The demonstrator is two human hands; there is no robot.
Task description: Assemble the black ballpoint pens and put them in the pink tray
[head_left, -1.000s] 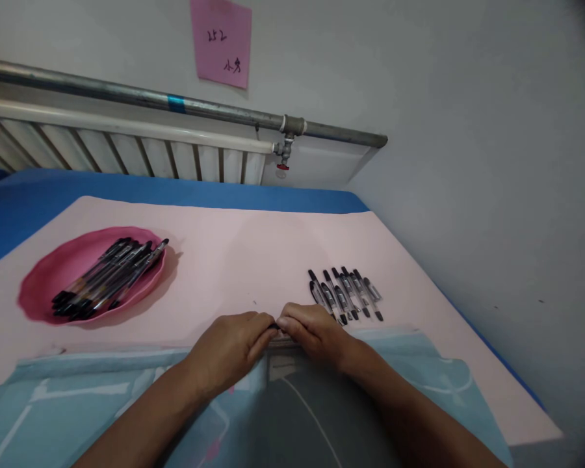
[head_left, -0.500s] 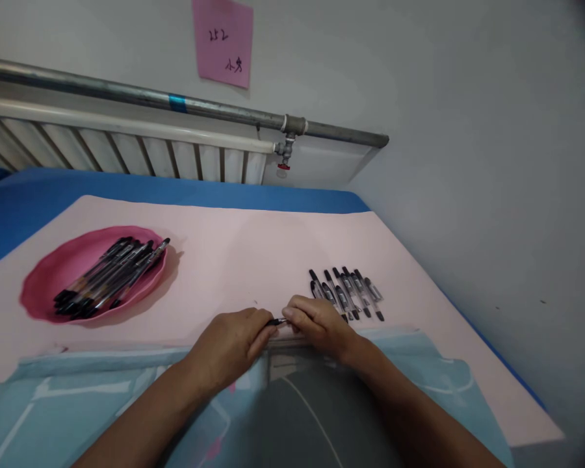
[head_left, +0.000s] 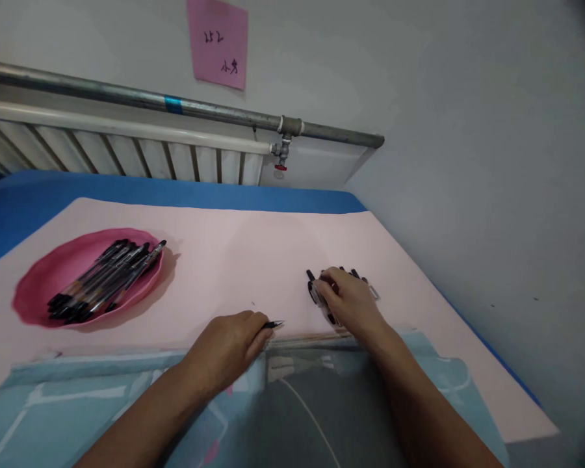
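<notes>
My left hand (head_left: 238, 335) is closed around a black pen (head_left: 274, 324) near the front edge of the pink tabletop. The pen's pointed tip sticks out to the right, uncapped; most of its barrel is hidden in the palm. Over the group of clear pen caps with black ends (head_left: 314, 292), my right hand (head_left: 347, 300) reaches down with curled fingers. It covers many of the caps, and whatever lies between its fingertips is hidden. Several caps show around the edges of that hand.
A pink scalloped dish (head_left: 32, 292) holding several black pens (head_left: 104, 279) stands at the left. Light blue patterned cloth (head_left: 102, 390) lies along the front. Behind the pink tabletop (head_left: 234, 247) are a radiator (head_left: 175, 159) and a pipe; a wall rises at the right.
My right hand has left the pen tip and moved right and away from me, onto the pen caps. My left hand has stayed almost in place, still holding the pen.
</notes>
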